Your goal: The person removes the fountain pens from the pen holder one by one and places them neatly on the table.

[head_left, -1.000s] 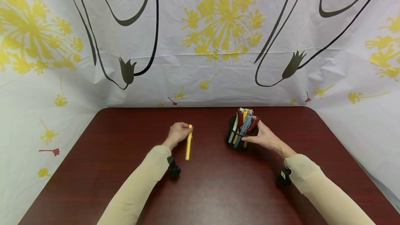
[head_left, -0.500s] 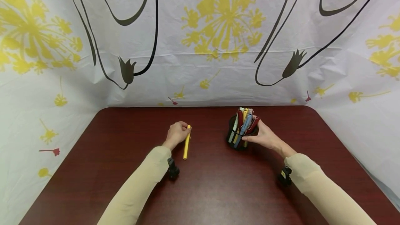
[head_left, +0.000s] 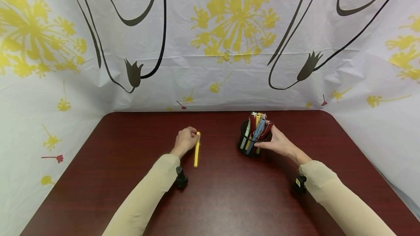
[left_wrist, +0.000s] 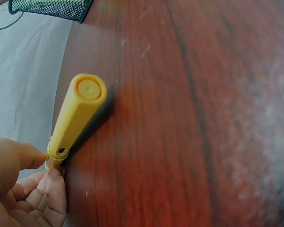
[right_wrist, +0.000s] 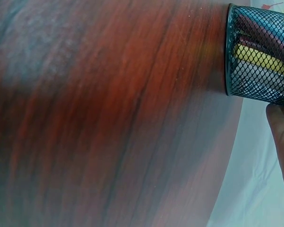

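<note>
My left hand (head_left: 185, 141) pinches a yellow pen (head_left: 196, 156) near its far end, between thumb and fingertips. In the left wrist view the pen's blunt end (left_wrist: 89, 89) points toward the camera, its shadow falling on the table beside it. To the right, a black mesh pen cup (head_left: 241, 144) stands upright. My right hand (head_left: 279, 142) holds the cup by its right side, thumb toward the front and the other fingers partly hidden behind. Several pens in blue, dark red, yellow and pale green (head_left: 247, 130) fill the cup.
Both hands are over the far half of a dark red wooden table (head_left: 216, 199). A white cloth (head_left: 170, 65) with yellow and grey plant prints hangs behind the table and along both sides. Small black cameras (head_left: 181, 178) are strapped to both wrists.
My left hand has shifted slightly left with the yellow pen, whose near end has swung a little left and partly back. The right hand and the pen cup have stayed in place.
</note>
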Demonstrator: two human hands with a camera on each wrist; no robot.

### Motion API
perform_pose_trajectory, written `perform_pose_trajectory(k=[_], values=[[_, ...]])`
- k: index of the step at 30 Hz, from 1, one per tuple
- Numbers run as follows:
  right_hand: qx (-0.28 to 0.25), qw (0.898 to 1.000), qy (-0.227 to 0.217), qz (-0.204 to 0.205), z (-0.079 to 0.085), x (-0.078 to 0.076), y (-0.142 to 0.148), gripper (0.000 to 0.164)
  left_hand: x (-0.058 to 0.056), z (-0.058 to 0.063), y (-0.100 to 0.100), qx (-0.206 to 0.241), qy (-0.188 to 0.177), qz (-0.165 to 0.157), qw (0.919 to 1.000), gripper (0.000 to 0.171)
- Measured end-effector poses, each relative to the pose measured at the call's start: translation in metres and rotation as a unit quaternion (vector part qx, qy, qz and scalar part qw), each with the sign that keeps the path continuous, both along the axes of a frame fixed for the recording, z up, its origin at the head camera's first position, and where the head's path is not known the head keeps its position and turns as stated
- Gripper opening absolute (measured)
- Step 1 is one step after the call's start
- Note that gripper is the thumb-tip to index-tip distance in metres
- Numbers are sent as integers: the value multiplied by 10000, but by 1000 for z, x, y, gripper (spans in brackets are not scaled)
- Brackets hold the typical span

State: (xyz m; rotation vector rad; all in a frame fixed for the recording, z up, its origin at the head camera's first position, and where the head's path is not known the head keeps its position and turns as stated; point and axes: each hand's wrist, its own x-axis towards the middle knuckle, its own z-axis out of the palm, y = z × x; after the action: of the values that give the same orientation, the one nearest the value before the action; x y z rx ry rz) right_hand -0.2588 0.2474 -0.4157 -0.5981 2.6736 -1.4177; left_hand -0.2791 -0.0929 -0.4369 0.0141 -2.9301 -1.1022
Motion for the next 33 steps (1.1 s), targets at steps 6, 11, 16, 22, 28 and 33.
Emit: perform_pose_trajectory(k=[6,11,16,22,28,33], values=[[90,9999,48,-85,2,1,-2,84,1,0,0,5,-8,13,10000,28],[110,9999,95,-77,2,1,-2,83,2,0,0,91,-10,9,10000,28],[107,9999,53,-73,2,0,-2,83,2,-1,-1,123,7,-19,9999,28],[113,9999,-11,-114,2,1,-2,85,3,-1,-1,85,74,-29,9999,29],[135,9998,-44,-132,1,1,0,88,2,-3,-1,65,183,-47,9998,29],[139,9998,-48,-107,1,1,0,87,1,-4,-2,129,314,-85,9994,30]])
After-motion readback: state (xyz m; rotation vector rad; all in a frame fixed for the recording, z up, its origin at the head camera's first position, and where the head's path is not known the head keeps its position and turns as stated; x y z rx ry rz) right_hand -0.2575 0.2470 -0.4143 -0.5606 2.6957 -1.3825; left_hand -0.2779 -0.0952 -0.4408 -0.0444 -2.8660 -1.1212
